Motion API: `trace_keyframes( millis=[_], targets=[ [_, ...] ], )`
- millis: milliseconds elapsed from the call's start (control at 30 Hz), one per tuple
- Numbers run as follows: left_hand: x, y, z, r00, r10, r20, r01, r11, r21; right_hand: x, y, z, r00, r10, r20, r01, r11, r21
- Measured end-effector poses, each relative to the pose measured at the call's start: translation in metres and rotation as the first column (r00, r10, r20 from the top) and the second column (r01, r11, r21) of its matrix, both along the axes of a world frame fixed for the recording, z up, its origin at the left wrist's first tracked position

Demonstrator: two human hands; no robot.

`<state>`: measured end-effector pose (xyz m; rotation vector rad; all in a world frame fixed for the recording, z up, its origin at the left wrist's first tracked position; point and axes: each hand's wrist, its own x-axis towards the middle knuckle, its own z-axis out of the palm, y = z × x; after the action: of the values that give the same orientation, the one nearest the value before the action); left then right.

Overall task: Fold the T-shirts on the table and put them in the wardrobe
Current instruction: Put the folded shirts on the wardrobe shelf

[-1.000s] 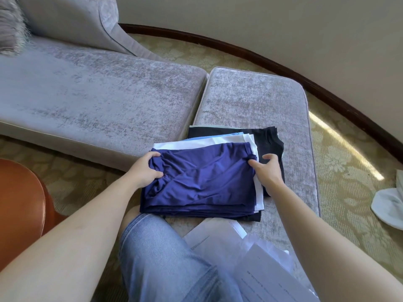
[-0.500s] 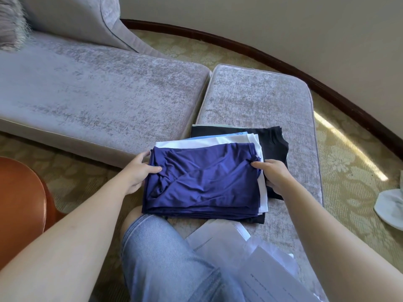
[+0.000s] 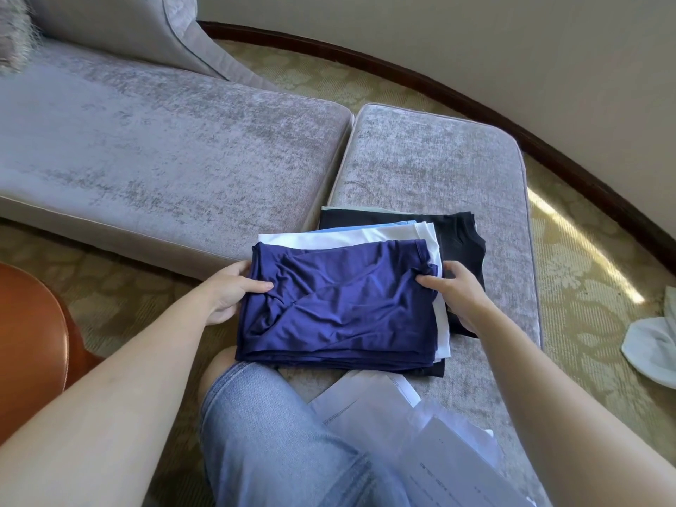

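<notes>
with the stack of folded t-shirts point(image 3: 340, 305) as the clock's centre: at 12 o'clock the grey ottoman point(image 3: 431, 159) top lies bare to its far edge, open room for a hand. at 3 o'clock there is a narrow bare strip of ottoman, then carpet point(image 3: 585, 323), with a white cloth point(image 3: 651, 345) lying well out. from 10 to 11 o'clock the sofa seat point(image 3: 146, 140) is wide and flat. at 6 o'clock it is crowded: a denim knee point(image 3: 263, 426) comes up to the stack's near edge, with loose papers point(image 3: 384, 408) just beside it at 5. an orange-brown rounded chair point(image 3: 33, 342) stands at 8. the left hand point(image 3: 226, 290) and right hand point(image 3: 457, 290) grip the stack's 9 and 3 o'clock edges.
</notes>
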<state>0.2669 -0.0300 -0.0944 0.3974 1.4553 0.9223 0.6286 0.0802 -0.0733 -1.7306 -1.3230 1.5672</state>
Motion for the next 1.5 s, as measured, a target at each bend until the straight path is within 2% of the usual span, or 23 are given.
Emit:
trace_keyframes(
  millis=[133,300,500,700,833,933,1100,1300,1500],
  targets=[
    [0.0,-0.002,-0.001,0.999,0.042,-0.018,-0.042,0.999,0.028,-0.001,0.0,-0.004,1.0,-0.029,-0.004,0.029,0.998,0.053],
    [0.004,-0.004,0.003,0.988,0.1,0.118,-0.104,0.994,0.027,0.006,-0.002,-0.008,0.997,-0.074,-0.018,0.075,0.994,0.085],
    [0.011,-0.003,0.01,0.983,0.024,0.183,-0.012,0.998,-0.069,0.008,-0.003,-0.007,0.994,-0.096,-0.042,0.099,0.992,0.083],
    [0.008,-0.005,0.003,0.98,-0.032,0.194,0.031,0.999,0.01,0.005,-0.004,-0.005,0.998,-0.047,-0.051,0.047,0.999,0.009],
    [0.005,-0.003,0.002,0.982,-0.071,0.173,0.059,0.995,0.076,0.005,0.001,-0.011,0.997,-0.072,-0.022,0.072,0.997,0.002],
    [0.005,-0.001,0.007,0.995,-0.008,0.103,-0.003,0.994,0.108,0.004,0.001,-0.014,0.994,-0.106,-0.024,0.106,0.994,0.006],
    [0.004,0.005,0.019,0.999,-0.024,0.04,0.018,0.988,0.153,0.008,-0.001,-0.007,0.989,-0.112,-0.092,0.114,0.993,0.016],
    [0.007,0.005,0.046,0.998,-0.041,-0.053,0.051,0.977,0.208,0.009,-0.006,0.017,0.985,-0.106,-0.137,0.116,0.991,0.064],
    [0.002,0.006,0.084,0.983,0.052,-0.177,0.013,0.938,0.347,-0.004,-0.005,0.058,0.969,-0.099,-0.227,0.138,0.977,0.163]
  ],
)
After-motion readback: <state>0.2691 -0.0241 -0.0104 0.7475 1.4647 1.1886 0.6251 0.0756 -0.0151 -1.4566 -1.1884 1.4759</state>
